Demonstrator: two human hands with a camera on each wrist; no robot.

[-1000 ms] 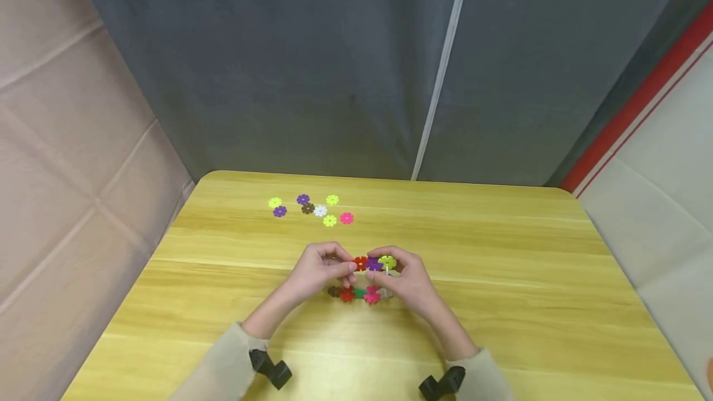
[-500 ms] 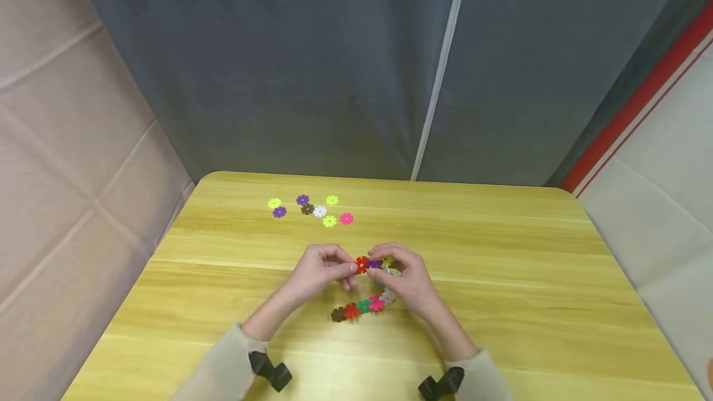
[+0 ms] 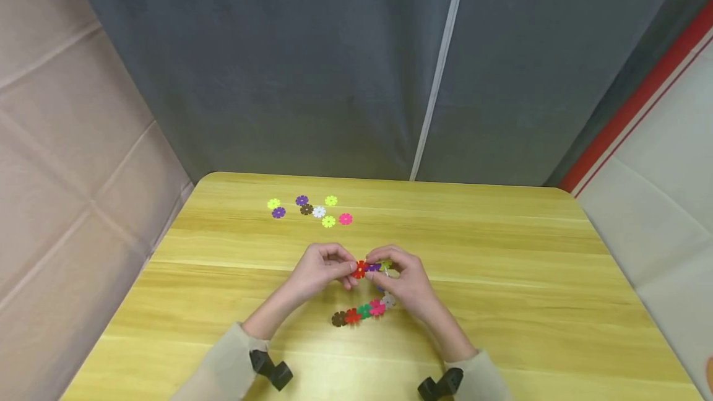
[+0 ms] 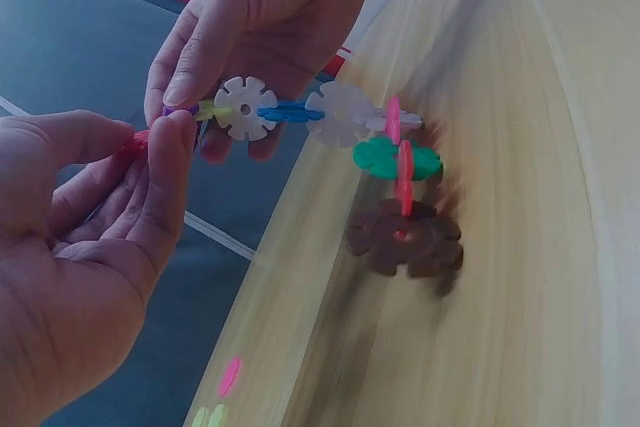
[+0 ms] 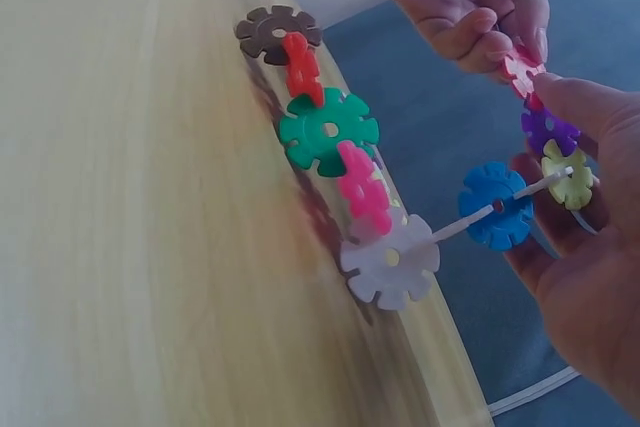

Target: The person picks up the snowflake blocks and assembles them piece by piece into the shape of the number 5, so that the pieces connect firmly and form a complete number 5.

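over the last second the chain of snowflake discs [image 3: 363, 309] swings its free end down from just under the hands toward 6 o'clock, so the brown disc [image 3: 338, 319] now rests on the yellow table [image 3: 501, 277]. the left hand [image 3: 320, 271] pinches the red disc [image 3: 359, 269] at the chain's top, and the right hand [image 3: 403, 277] pinches the purple disc [image 3: 374, 267] beside it, so the join between them looks mid-press. loose discs [image 3: 312, 210] lie at 11 o'clock, well apart.
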